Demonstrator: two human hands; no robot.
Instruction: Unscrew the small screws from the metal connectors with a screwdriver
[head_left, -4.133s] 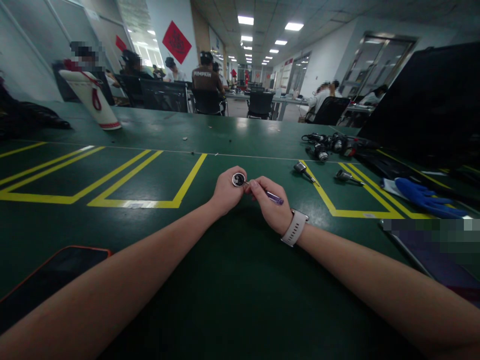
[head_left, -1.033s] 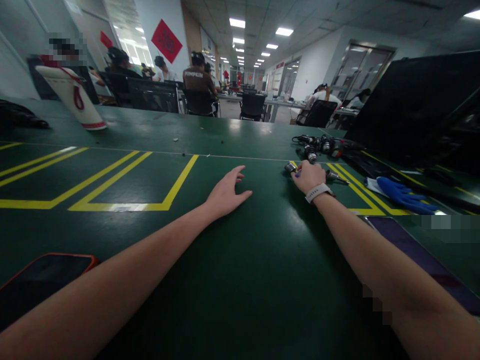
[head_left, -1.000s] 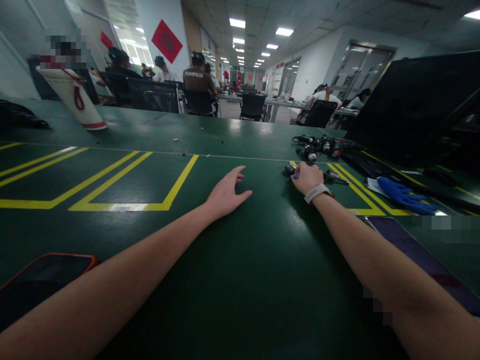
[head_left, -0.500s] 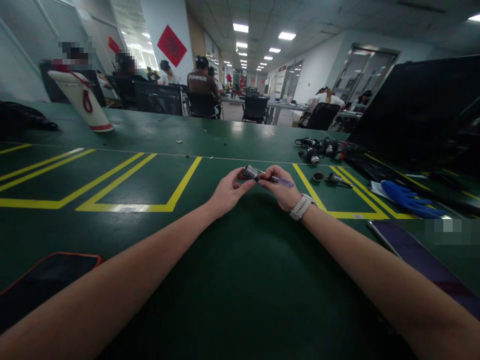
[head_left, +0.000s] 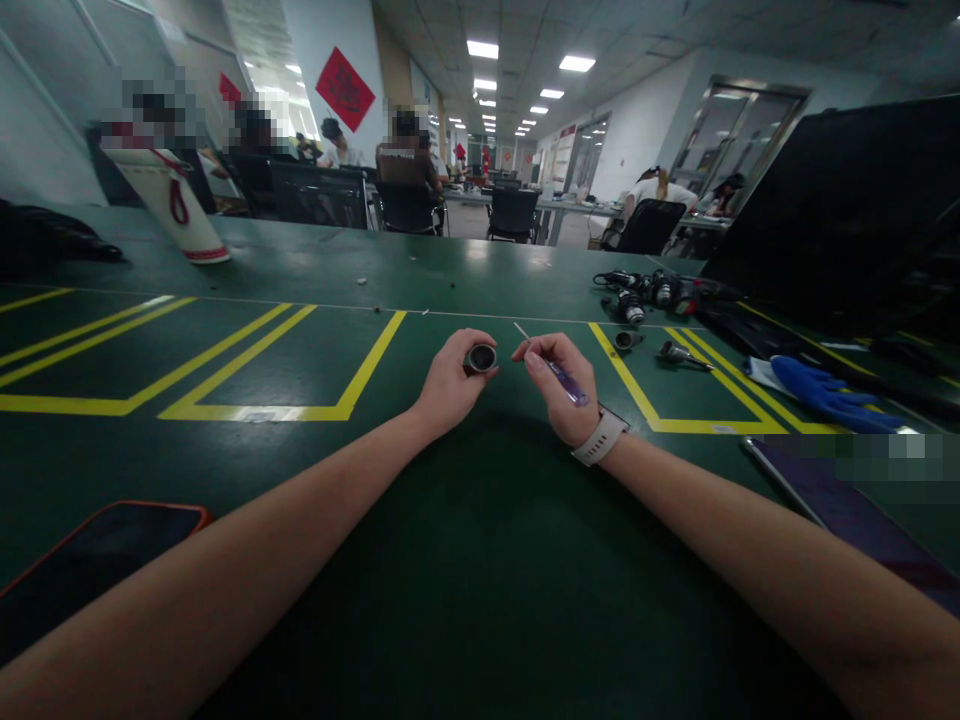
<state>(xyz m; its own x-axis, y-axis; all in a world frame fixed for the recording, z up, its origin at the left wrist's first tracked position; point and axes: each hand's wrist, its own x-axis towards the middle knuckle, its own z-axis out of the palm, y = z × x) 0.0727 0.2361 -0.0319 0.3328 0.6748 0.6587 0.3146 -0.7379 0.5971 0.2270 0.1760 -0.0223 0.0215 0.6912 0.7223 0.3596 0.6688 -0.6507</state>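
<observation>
My left hand [head_left: 448,382] is closed round a small round metal part [head_left: 480,358] with its dark open end facing up, held just above the green table [head_left: 480,560]. My right hand [head_left: 561,385] pinches a thin screwdriver with a purple handle [head_left: 556,372], its metal tip raised and pointing up-left, a short gap from the part. A white watch band [head_left: 601,438] is on my right wrist. Both forearms rest on the table.
Yellow taped boxes [head_left: 352,385] mark the table. Small metal parts [head_left: 627,339] and a pile of dark parts [head_left: 649,290] lie to the right, with a blue glove [head_left: 825,392]. A phone [head_left: 82,560] lies near left, a white cup [head_left: 176,205] far left. People sit behind.
One second ago my right hand reached to the parts at the right while my left lay open. Now the left holds the round part upright and the right has lifted the screwdriver tip off it.
</observation>
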